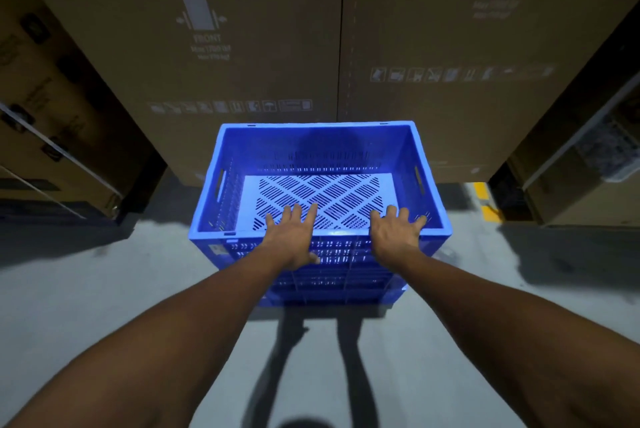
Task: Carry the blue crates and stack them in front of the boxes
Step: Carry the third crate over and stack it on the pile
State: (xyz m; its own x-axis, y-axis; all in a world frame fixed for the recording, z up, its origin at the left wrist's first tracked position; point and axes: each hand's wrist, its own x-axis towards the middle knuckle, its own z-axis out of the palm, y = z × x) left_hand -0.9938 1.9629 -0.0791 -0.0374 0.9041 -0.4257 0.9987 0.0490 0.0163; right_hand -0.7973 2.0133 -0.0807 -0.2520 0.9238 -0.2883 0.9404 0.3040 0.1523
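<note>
1. The top blue crate (pixel 318 147) sits on a lower crate (pixel 332 289), on the floor (pixel 104 289) just in front of the tall cardboard boxes (pixel 242 47).
2. The left hand (pixel 292 237) and the right hand (pixel 394 233) lie flat over its near rim, fingers spread and straight, gripping nothing (whether the palms truly press on the rim, I cannot tell).
3. With flat palms and no hold in the side handle slots (pixel 419 180), a push could slide the top blue crate askew if it is not seated in the one below.
4. A hard shove could drive the whole stack into the boxes and dent the cardboard.
5. If this crate is not nested true, any crate added on top would probably lean or tip.
</note>
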